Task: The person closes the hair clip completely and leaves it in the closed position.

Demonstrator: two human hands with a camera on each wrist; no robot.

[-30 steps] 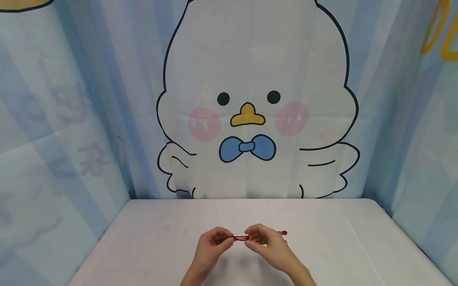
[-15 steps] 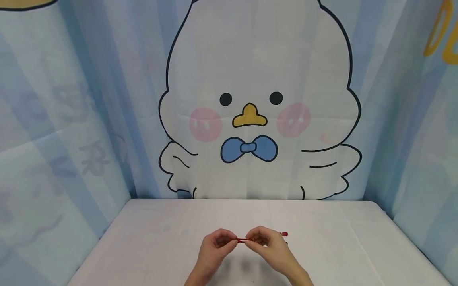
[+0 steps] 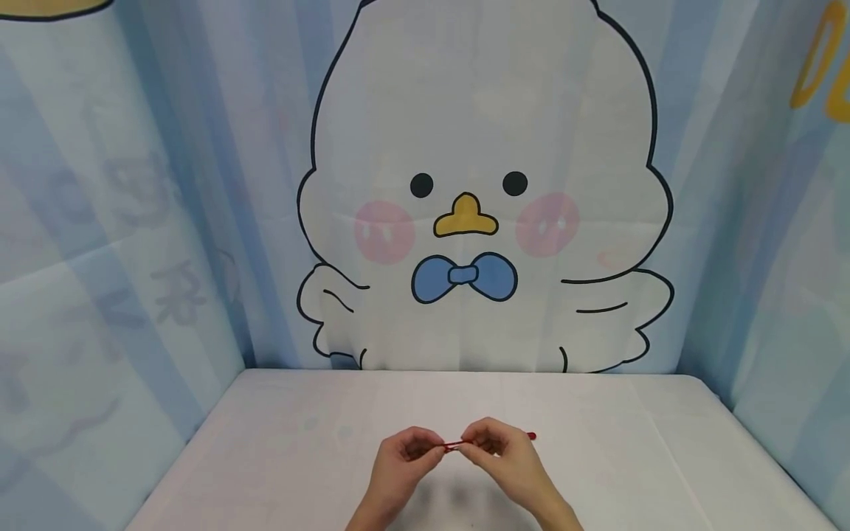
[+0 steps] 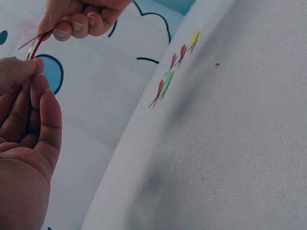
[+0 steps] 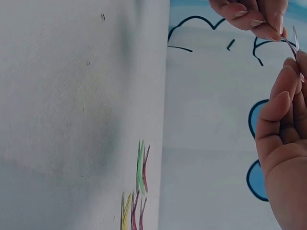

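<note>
A red snap hair clip [image 3: 454,446] is held above the table between both hands. My left hand [image 3: 403,466] pinches one end with thumb and fingertips. The other end is pinched by my right hand [image 3: 510,461]. In the left wrist view the clip's [image 4: 34,47] thin strips stand apart, so it looks sprung open. The right wrist view shows the same gap in the clip [image 5: 293,45]. Fingertips cover both its ends.
On the white table [image 3: 279,450] lie several more clips: a green clip [image 4: 167,82], a yellow clip [image 4: 194,41] and red ones [image 4: 158,92]. In the head view a red clip tip [image 3: 532,436] shows behind my right hand. A cartoon-printed curtain [image 3: 465,324] stands behind.
The held clip has turned from showing its flat face to nearly edge-on, and its strips now stand apart. Both hands stay almost in place, with the right hand covering more of the clips behind.
</note>
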